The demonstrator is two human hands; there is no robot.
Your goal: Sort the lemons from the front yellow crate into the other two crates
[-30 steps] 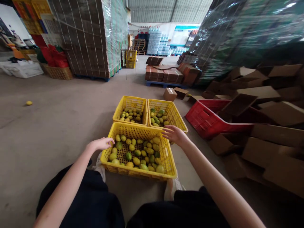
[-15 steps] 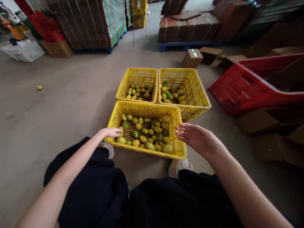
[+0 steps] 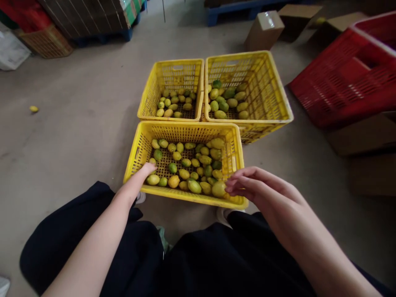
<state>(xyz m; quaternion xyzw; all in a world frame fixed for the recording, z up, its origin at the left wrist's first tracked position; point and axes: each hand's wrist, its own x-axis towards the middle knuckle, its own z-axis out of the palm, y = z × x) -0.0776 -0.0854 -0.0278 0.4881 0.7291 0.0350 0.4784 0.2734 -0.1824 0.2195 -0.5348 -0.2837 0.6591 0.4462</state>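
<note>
A yellow plastic crate [image 3: 188, 201] stands on the floor between my feet, with many yellow and green lemons [image 3: 194, 186] spread over its bottom. My left hand [image 3: 147, 169] reaches over the left part of the near rim, down among the lemons in that corner. Its fingers point away and are mostly hidden, so I cannot tell if they grip a lemon. My right hand [image 3: 250, 183] is over the right rim, open, its fingers extended and slightly bent. Their tips come close to a large pale lemon [image 3: 219, 189] in the near right corner; contact is unclear.
Behind stand two more yellow crates, one at left [image 3: 145, 93] and one at right [image 3: 280, 95], both holding lemons. A red crate [image 3: 343, 78] leans at right near cardboard boxes [image 3: 266, 31]. One stray lemon [image 3: 34, 109] lies on the floor at left.
My view has tilted down and closer to the crates. My right hand has turned and lowered toward the near right corner. My left hand has reached further into the left corner.
</note>
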